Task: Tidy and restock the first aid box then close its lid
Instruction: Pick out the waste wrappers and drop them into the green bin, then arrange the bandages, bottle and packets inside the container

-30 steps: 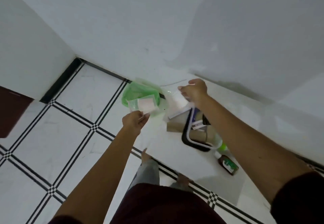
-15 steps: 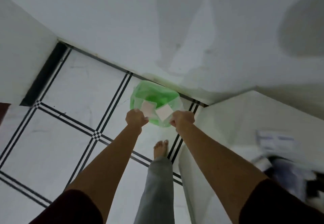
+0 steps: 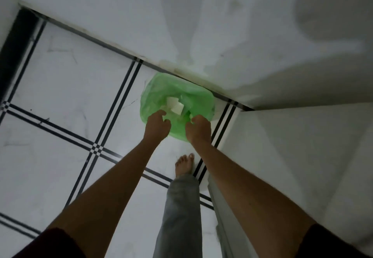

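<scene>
Now both white packets (image 3: 175, 105), pinched half a second ago, lie inside the green bin bag (image 3: 177, 96); discarding is judged complete. Left hand (image 3: 157, 125) at 9 o'clock of the bag: fingers loosely spread. Right hand (image 3: 198, 128) at 3 o'clock: fingers curled, empty. First aid box: out of view. Tiled floor (image 3: 66, 88), white wall (image 3: 222, 25).

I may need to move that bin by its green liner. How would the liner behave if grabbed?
The green liner looks thin and translucent, so probably floppy and stretchy. It holds only white paper pieces, so likely light. Its glossy film may slip.
</scene>
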### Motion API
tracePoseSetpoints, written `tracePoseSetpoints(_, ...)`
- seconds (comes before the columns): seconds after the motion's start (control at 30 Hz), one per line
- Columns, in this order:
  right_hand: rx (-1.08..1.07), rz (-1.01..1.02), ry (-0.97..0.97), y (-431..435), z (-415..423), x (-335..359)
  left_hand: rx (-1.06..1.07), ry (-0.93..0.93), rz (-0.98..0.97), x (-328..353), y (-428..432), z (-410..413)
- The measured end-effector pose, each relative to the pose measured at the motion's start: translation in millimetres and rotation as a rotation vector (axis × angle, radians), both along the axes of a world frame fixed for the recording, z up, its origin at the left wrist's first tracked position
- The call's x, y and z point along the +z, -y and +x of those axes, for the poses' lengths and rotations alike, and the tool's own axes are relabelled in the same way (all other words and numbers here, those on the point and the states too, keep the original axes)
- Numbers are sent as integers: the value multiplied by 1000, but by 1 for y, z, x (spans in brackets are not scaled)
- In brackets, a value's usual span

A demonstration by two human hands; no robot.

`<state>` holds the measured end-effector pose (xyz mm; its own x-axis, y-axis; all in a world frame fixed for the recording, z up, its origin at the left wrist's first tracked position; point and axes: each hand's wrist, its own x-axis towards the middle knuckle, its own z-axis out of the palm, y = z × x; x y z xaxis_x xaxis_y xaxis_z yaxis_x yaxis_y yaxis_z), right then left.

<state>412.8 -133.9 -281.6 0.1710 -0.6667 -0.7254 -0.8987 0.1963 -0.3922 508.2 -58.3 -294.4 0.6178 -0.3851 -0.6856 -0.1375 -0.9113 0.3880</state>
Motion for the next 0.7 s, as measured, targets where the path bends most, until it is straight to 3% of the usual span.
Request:
tracePoseSetpoints(0.13,218,-256,104,-6,-48,67,-160,89,-109,69,-11,-46)
tracePoseSetpoints(0.27,333,-382,148,-4,-117,166,-306,184,-232,172,-10,-110)
tracePoseSetpoints(0.47,357,-606,271,-18,-239,303,-483,305,-437,307,-12,-229)
tracePoseSetpoints(0.7,384,-661,416,-49,-409,378,-624,315,-475,378,-52,-374)
